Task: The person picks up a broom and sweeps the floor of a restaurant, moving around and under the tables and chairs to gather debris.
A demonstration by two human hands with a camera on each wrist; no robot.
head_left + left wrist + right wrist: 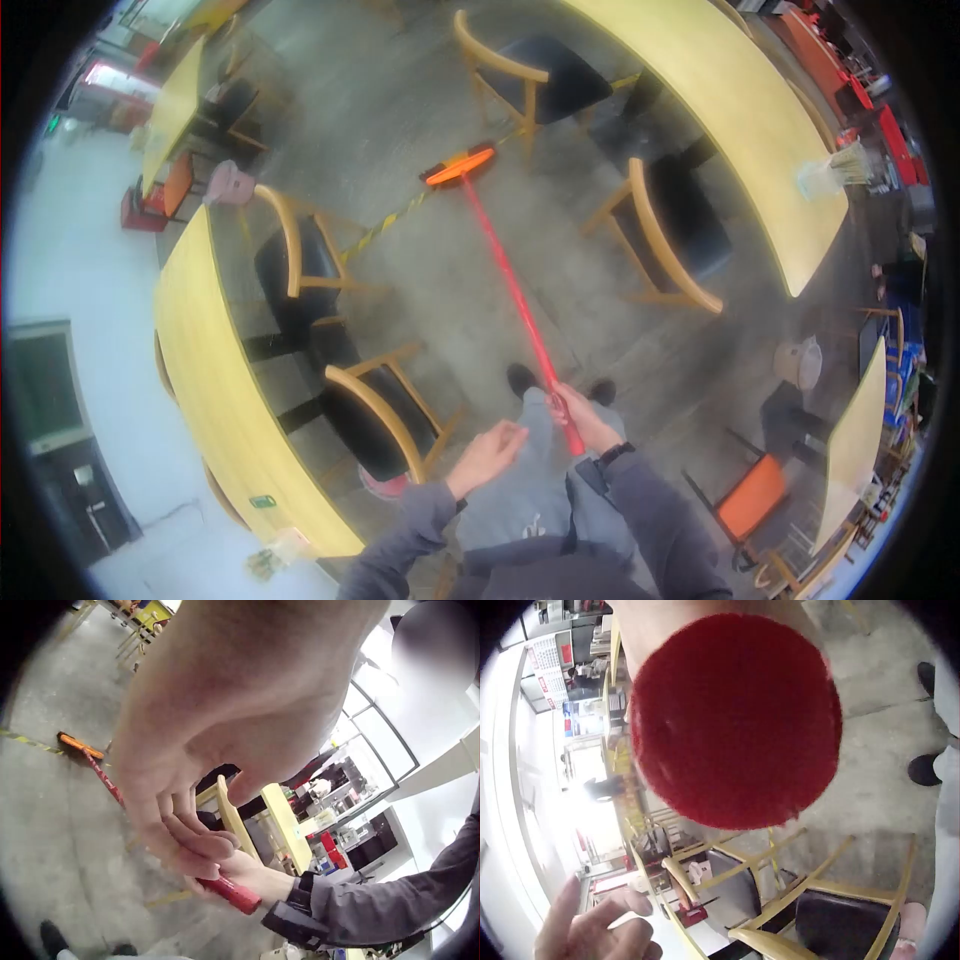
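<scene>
A broom with a red handle (505,270) and an orange head (462,168) reaches out ahead across the grey floor. My right hand (587,420) grips the handle close to its near end, fingers wrapped round it. That red handle end (735,724) fills much of the right wrist view and hides most of the hand there. To the left of the handle, my left hand (488,455) is held in the air with loosely bent fingers and nothing in them. In the left wrist view the left hand (232,712) overlaps the right hand (244,874) and part of the handle.
Wooden chairs with black seats stand on both sides, including a near-left chair (380,415) and a right chair (665,235). Long yellow tables line the left (215,400) and right (740,110). A bin (797,362) stands at right. Yellow-black tape (395,217) crosses the floor.
</scene>
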